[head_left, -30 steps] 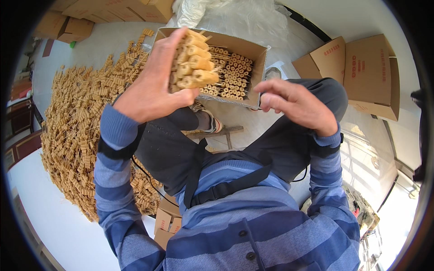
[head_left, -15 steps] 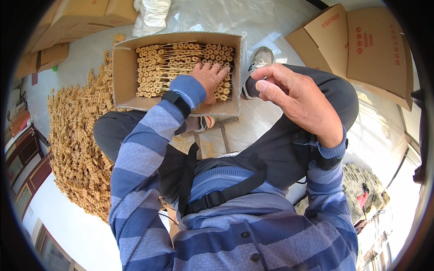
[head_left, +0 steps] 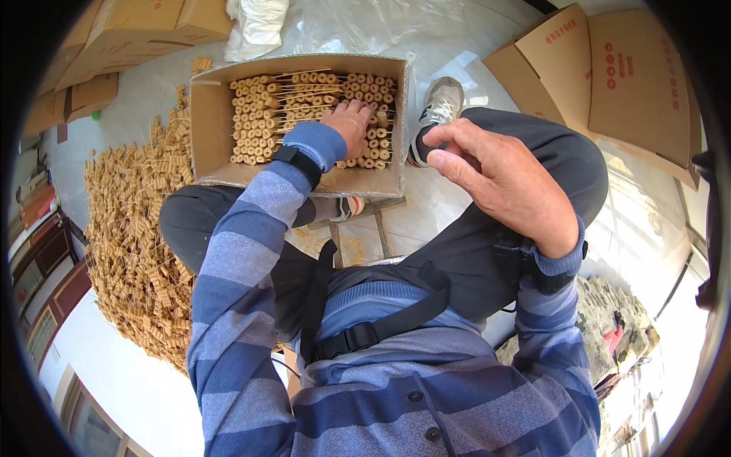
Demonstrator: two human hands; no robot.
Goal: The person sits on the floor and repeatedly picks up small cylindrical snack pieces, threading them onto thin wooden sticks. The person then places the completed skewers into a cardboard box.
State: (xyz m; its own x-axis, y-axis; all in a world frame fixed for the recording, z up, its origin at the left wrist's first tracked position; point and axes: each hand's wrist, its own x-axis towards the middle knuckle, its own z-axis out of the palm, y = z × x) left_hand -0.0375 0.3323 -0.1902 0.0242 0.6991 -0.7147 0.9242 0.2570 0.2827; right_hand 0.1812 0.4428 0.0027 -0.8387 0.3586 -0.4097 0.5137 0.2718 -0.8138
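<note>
A cardboard box (head_left: 212, 177) stands open in front of me, packed with rows of tan ring-shaped rolls on thin sticks (head_left: 255, 122). My left hand (head_left: 348, 126) lies on top of the skewered rolls in the right half of the box. Its fingers are stretched out, and the rolls under the palm are hidden. Over my right knee, outside the box, hovers my right hand (head_left: 510, 179). Its thumb and forefinger curve toward each other with a gap between them; nothing shows in it, and its other fingers are mostly hidden.
A large heap of loose skewered rolls (head_left: 137, 251) spreads over the floor at my left. Cardboard cartons stand at the far left (head_left: 145, 34) and far right (head_left: 632, 84). Clear plastic sheeting (head_left: 365, 27) and a white bag (head_left: 257, 27) lie beyond the box.
My left hand has shifted slightly on the rolls, and its fingers have drawn closer together. My right hand hardly moves, its thumb and forefinger still curved.
</note>
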